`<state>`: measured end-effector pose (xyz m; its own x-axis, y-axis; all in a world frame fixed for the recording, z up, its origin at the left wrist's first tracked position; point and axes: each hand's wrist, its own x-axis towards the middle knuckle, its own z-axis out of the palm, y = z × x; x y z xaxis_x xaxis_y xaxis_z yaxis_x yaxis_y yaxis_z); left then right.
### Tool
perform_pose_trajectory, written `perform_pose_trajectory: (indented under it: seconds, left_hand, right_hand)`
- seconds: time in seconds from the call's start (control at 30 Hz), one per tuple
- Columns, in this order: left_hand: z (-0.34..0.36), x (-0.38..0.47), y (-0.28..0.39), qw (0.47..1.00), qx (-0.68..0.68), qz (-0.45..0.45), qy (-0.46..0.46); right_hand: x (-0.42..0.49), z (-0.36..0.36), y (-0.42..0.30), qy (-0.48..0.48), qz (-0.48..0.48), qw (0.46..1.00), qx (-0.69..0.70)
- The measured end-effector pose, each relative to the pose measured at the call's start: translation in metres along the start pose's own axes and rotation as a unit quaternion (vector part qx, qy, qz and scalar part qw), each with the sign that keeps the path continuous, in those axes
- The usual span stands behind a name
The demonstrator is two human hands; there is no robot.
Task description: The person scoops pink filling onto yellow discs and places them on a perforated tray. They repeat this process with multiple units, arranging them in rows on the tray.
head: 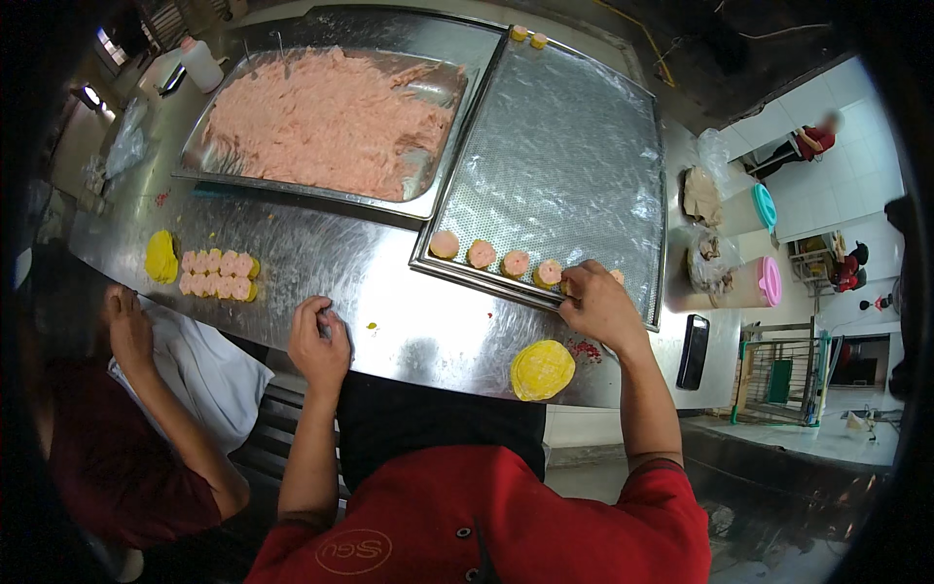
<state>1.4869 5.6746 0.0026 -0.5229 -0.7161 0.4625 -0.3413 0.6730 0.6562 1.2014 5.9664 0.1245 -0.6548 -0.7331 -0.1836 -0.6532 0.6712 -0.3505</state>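
My right hand reaches over the near edge of a perforated metal tray, its fingers closed on a yellow-wrapped dumpling mostly hidden beneath them. Several open-topped dumplings with pink filling stand in a row along that edge, on both sides of the hand. My left hand rests at the table's front edge with its fingers curled; nothing shows in it. Between the hands, nearer the right one, lies a stack of round yellow wrappers beside small red bits. Pink minced filling is heaped in a deep metal pan.
At left a co-worker's hand is by the table edge, near more dumplings and wrappers. A black phone, plastic bags and tubs with pink and teal lids stand right. A white bottle stands back left.
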Motion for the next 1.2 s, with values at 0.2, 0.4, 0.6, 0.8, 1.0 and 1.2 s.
perform_pose_trajectory:
  seconds: [0.2, 0.4, 0.6, 0.8, 1.0, 1.2]
  left_hand:
    - [0.000, -0.001, 0.002, 1.000, -0.003, -0.030, -0.006]
    - [0.000, -0.001, 0.001, 1.000, 0.000, -0.028, -0.009]
    - [0.001, -0.002, -0.001, 1.000, 0.005, -0.002, -0.007]
    - [0.002, -0.001, -0.003, 1.000, 0.012, 0.007, -0.008]
    - [0.001, -0.002, -0.003, 1.000, 0.016, -0.005, -0.015]
    - [0.001, -0.002, -0.003, 1.000, 0.012, 0.006, -0.006]
  right_hand:
    - [-0.002, -0.007, -0.012, -0.026, 0.025, 0.998, -0.057]
    - [-0.018, -0.027, -0.002, 0.196, 0.015, 0.981, 0.004]
    - [-0.018, -0.027, 0.044, 0.150, 0.124, 0.980, 0.048]
    - [-0.012, -0.010, 0.054, 0.121, 0.085, 0.988, 0.044]
    - [-0.022, -0.011, 0.040, 0.081, 0.071, 0.991, 0.077]
    - [-0.024, -0.007, 0.032, 0.072, 0.066, 0.995, 0.029]
